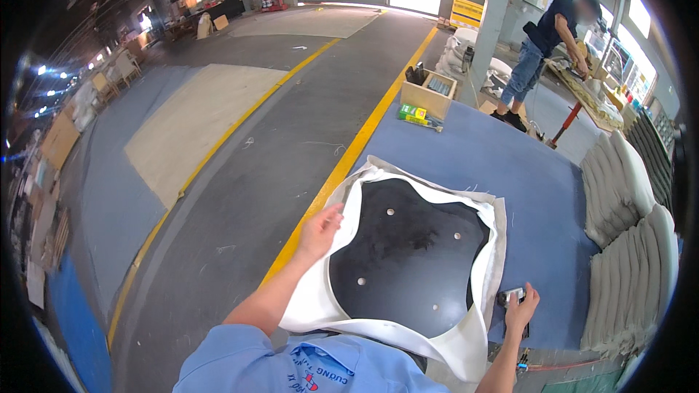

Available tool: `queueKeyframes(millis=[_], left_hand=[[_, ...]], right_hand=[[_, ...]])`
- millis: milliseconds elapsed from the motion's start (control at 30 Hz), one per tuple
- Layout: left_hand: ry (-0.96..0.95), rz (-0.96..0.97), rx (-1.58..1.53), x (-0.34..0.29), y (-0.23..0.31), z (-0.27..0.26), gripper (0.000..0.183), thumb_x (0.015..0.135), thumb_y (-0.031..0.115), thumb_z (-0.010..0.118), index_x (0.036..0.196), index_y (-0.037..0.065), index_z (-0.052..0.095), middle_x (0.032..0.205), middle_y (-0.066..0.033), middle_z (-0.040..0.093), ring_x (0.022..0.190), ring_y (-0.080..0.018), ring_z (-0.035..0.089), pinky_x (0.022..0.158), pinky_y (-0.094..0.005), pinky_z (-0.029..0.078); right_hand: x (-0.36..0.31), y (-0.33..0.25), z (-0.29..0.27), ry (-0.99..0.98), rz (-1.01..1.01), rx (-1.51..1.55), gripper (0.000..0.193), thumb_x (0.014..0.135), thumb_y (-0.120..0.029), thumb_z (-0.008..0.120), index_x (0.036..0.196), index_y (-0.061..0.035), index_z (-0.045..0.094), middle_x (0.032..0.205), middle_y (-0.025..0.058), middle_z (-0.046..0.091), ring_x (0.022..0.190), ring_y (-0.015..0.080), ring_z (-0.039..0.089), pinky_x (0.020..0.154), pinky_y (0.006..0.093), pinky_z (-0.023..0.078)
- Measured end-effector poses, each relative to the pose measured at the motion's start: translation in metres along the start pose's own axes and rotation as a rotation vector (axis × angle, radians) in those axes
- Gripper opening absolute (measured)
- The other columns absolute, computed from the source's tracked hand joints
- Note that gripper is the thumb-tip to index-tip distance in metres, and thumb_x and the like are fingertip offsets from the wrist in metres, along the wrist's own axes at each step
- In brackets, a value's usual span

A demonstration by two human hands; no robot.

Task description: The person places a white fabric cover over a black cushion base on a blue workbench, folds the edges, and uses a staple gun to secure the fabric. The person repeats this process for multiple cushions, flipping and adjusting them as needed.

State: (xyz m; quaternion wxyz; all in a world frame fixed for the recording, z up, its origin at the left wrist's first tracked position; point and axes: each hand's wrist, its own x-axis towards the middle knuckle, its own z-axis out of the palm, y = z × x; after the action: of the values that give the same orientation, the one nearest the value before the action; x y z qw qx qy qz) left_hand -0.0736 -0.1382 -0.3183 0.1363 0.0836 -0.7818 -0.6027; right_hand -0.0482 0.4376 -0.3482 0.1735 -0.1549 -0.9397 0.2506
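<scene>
A black seat panel [408, 255] with several round holes lies on the blue table in front of me. White padding [306, 304] and a grey fabric cover [499, 236] surround it, their edges turned up around the panel. My left hand [319, 235] is at the left edge of the padding, fingers loosely apart and slightly blurred; I see nothing held in it. To the right of the panel, my right hand [521, 308] closes around a silver and black staple gun [511, 295] at the table's near right. My fingers partly hide the tool.
A wooden box [429, 94] of supplies stands at the far end of the blue table [546, 225], a green and yellow pack [413, 113] beside it. Stacked grey covers [626, 284] line the right side. Farther right, a person [542, 47] works at another bench.
</scene>
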Motion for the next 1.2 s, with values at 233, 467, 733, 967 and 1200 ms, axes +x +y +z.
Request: queueKeyframes(millis=[233, 467, 733, 967, 1200], left_hand=[[-0.04, -0.029, 0.269, 0.079, 0.005, -0.019, 0.051, 0.098, 0.025, 0.07, 0.145, 0.008, 0.061, 0.119, -0.0158, 0.072, 0.106, -0.0267, 0.071, 0.094, -0.0384, 0.055], [-0.296, -0.182, 0.569, 0.183, -0.029, 0.027, 0.07, 0.091, 0.014, 0.06, 0.158, 0.011, 0.043, 0.151, -0.019, 0.052, 0.14, -0.0371, 0.051, 0.115, -0.0455, 0.044], [-0.204, -0.322, 0.25, 0.249, -0.087, 0.05, 0.034, 0.094, 0.028, 0.067, 0.117, 0.004, 0.076, 0.106, -0.0167, 0.077, 0.105, -0.0353, 0.072, 0.096, -0.0441, 0.054], [-0.07, -0.399, -0.139, 0.255, -0.125, 0.054, 0.03, 0.103, 0.03, 0.063, 0.111, 0.004, 0.076, 0.098, -0.0141, 0.077, 0.091, -0.0225, 0.07, 0.086, -0.0393, 0.052], [-0.06, -0.45, -0.325, 0.241, -0.113, 0.059, 0.027, 0.103, 0.022, 0.067, 0.118, 0.0, 0.073, 0.106, -0.005, 0.074, 0.095, -0.0137, 0.064, 0.085, -0.0339, 0.051]], right_hand=[[0.047, -0.103, 0.024, -0.041, -0.335, 0.118, 0.049, 0.086, -0.003, 0.075, 0.134, -0.0017, 0.063, 0.133, 0.0207, 0.06, 0.126, 0.0383, 0.059, 0.108, 0.0433, 0.046], [0.08, -0.267, 0.105, -0.316, -0.573, 0.238, 0.04, 0.088, -0.005, 0.076, 0.126, -0.0012, 0.068, 0.125, 0.0182, 0.068, 0.121, 0.0369, 0.064, 0.104, 0.0425, 0.05], [0.135, -0.412, 0.269, -0.532, -0.782, 0.281, 0.043, 0.093, -0.016, 0.072, 0.133, -0.0036, 0.065, 0.127, 0.0203, 0.067, 0.117, 0.0404, 0.064, 0.098, 0.0446, 0.052], [0.148, -0.455, 0.343, -0.864, -0.652, 0.164, 0.026, 0.092, -0.024, 0.072, 0.11, -0.0056, 0.075, 0.095, 0.0167, 0.075, 0.09, 0.0357, 0.072, 0.083, 0.0436, 0.055], [0.138, -0.437, 0.357, -0.747, -0.456, 0.272, 0.018, 0.094, -0.02, 0.069, 0.102, -0.0053, 0.075, 0.089, 0.0169, 0.074, 0.083, 0.0341, 0.07, 0.076, 0.0433, 0.053]])
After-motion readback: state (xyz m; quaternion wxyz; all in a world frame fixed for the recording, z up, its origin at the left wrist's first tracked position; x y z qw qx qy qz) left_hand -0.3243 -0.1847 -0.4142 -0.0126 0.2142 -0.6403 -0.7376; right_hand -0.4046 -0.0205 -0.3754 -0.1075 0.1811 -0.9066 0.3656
